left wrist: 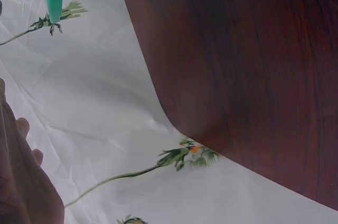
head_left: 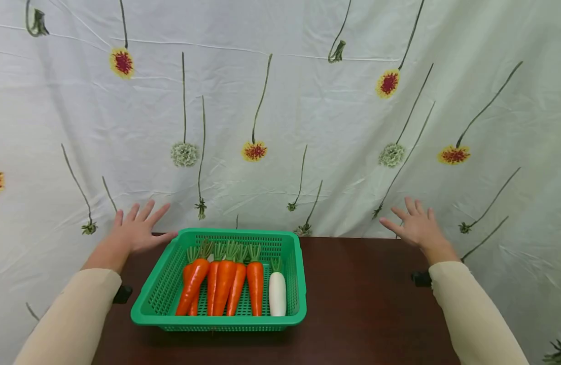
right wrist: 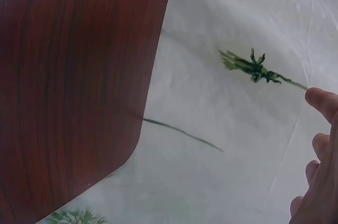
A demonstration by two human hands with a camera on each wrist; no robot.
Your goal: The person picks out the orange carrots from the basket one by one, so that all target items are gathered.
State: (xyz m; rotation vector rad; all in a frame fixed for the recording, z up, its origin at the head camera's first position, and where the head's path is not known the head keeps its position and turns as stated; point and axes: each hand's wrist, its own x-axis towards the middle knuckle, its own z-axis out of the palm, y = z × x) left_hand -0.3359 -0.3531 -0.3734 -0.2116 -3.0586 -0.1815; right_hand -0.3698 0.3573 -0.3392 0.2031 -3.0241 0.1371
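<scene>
Head view shows the green basket [head_left: 218,320] beside the left hand [head_left: 136,232].

The basket [head_left: 216,321] blocks passage; room lies rightward.

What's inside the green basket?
Orange carrots, some overlapping, and one white radish to their right. A pale bit shows among the carrots, mostly covered. The basket hides the lower ends behind its front rim.
</scene>
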